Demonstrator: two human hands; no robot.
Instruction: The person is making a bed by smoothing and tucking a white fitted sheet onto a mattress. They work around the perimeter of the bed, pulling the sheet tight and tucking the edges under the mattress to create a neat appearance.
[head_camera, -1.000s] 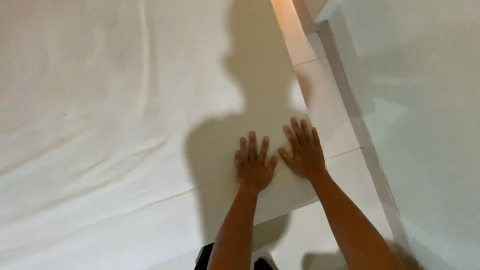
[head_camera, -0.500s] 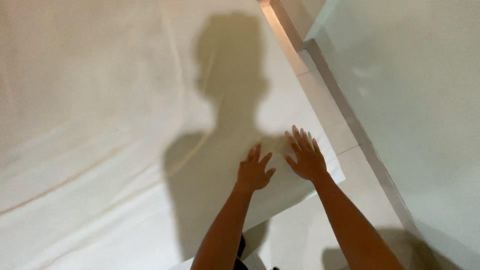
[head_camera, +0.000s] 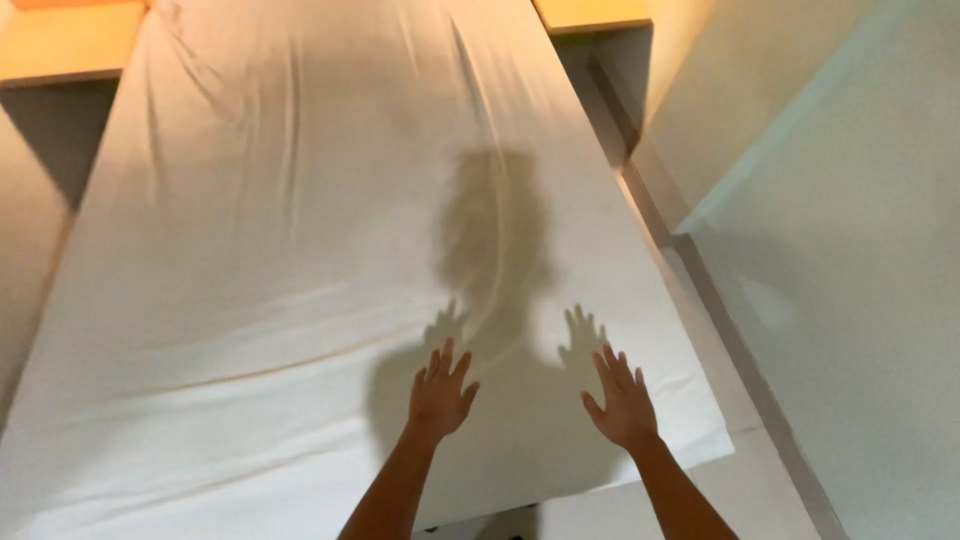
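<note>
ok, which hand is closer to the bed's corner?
The right hand, open over the white sheet near the bed's right foot corner; the left hand is further in.

Left hand (head_camera: 438, 392) and right hand (head_camera: 622, 402), fingers spread and empty, hover over the wrinkled white cotton bedsheet (head_camera: 300, 250); their shadows fall on it.

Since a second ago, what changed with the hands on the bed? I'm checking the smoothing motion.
Both hands lifted off the white sheet and spread apart: the left hand went left, the right hand right, fingers splayed, their shadows separate on the sheet. Nothing was taken hold of. The view tilted up, showing the whole bed. The sheet stays wrinkled across the mattress.
</note>
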